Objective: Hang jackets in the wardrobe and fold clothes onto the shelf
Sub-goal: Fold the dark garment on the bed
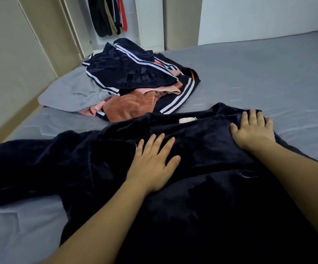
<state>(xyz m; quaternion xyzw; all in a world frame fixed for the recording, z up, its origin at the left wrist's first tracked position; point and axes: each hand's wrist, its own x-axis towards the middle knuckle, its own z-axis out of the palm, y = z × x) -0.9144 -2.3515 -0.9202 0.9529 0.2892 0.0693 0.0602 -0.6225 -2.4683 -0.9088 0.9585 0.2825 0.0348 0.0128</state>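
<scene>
- a dark top [202,149] is spread across the near part of the bed [268,73], its long axis running roughly from the near edge away toward the collar, where a small white label [188,120] is seen.
- the left hand [154,164] is laid flat on the middle of the top, fingers straight and slightly spread, nothing pinched.
- the right hand [253,128] is pressed flat on the far right corner of the top (near the shoulder, it seems), fingers straight and close together, just short of the cloth's edge.
- the top lies directly under both hands; most of its body extends toward the person, and a sleeve [30,164] trails well out to the left, beyond the left hand.
- the left hand is judged the nearer one to that sleeve, so a fold inward would likely be started from that side, with the right hand left as an anchor.
- a pile [131,79] of unfolded clothes (navy with white stripes, pink, grey) is seen farther up the bed, well apart from both hands.
- the wardrobe [148,21] stands open beyond the pile, with dark garments [104,16] hanging inside; no shelf can be made out.
- smoothing is judged to be the step in hand; folding is not yet done.
</scene>
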